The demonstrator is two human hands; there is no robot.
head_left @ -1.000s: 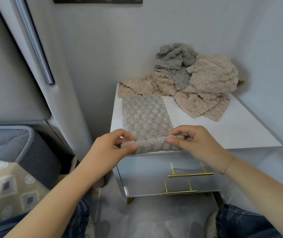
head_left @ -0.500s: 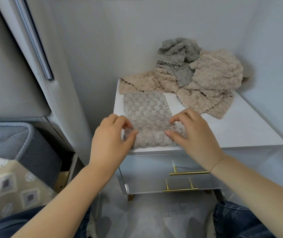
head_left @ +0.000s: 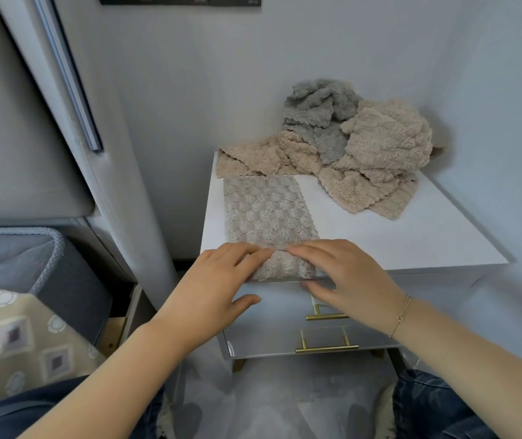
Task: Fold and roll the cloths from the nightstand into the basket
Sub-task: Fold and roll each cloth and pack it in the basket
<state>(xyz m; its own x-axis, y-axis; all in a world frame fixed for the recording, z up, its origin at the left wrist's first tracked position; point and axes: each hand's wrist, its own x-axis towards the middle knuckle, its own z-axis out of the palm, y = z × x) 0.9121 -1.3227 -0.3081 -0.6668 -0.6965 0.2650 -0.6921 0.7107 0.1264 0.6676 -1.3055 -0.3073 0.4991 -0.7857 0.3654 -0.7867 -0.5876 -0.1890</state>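
**Folded cloth strip, part-rolled at the near edge of the nightstand**

Cloth strip, grey-beige and bubble-textured, is laid lengthwise on the white nightstand, its near end turned over into a low roll right at the front edge. It is judged to be light, soft and thick-piled, with no stiffness of its own; a roll made of it is likely to spring loose unless pressure is kept on it. The fleecy surface should grip against itself, so slipping is a lesser worry than uneven winding.

The roll is pressed from above by both hands. The left hand is laid with straight fingers on the roll's left part, thumb hanging free below the edge. The right hand is laid likewise on the right part, its thumb blurred beneath the edge. Nothing is pinched; the fingers lie flat and spread.

Hold is best taken at the two ends of the roll, so that both edges advance evenly.

Behind, a heap of unfolded beige and grey cloths is piled against the wall. At the left, the grey basket stands well apart.
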